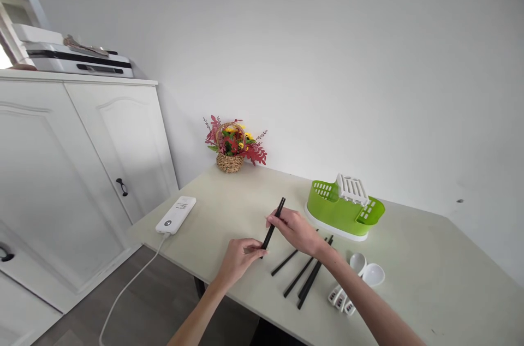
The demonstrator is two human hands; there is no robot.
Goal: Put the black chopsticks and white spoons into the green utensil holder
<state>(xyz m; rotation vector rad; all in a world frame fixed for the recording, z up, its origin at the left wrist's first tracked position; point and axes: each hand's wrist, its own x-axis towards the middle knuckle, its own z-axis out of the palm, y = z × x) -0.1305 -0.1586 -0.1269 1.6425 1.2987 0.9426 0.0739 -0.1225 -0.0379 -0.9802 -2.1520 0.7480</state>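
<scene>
Over the near half of the surface [225,207], a pair of black chopsticks [271,233] sits between both hands. Right hand [297,226]: grip closed on the upper part, thumb and fingers around the pair. Left hand [239,260]: grip pinched on the lower end, thumb and fingertips together on it. Can't tell if the lower tips touch the surface.

Long axis runs slantwise: lower end near and left, upper end far and right. The two lie side by side, upper tips slightly apart. Pair is tilted, not flat.

Key relation: caddy [333,216] is right of the pair and farther out, near the wall [368,89]. Right hand is the nearer one; left hand is on the far side of the pair from it. The axis leans away to the right but points steeper than the line to the caddy. Caddy has a white rack [352,190] on top and a white base [338,230]; open bins at both ends.

Loose sticks [298,279] lie on the surface right of the left hand, partly under the right forearm, slanted much like the held pair. Spoons [373,275] are farther right, handles toward the person, also partly covered by that forearm.
</scene>
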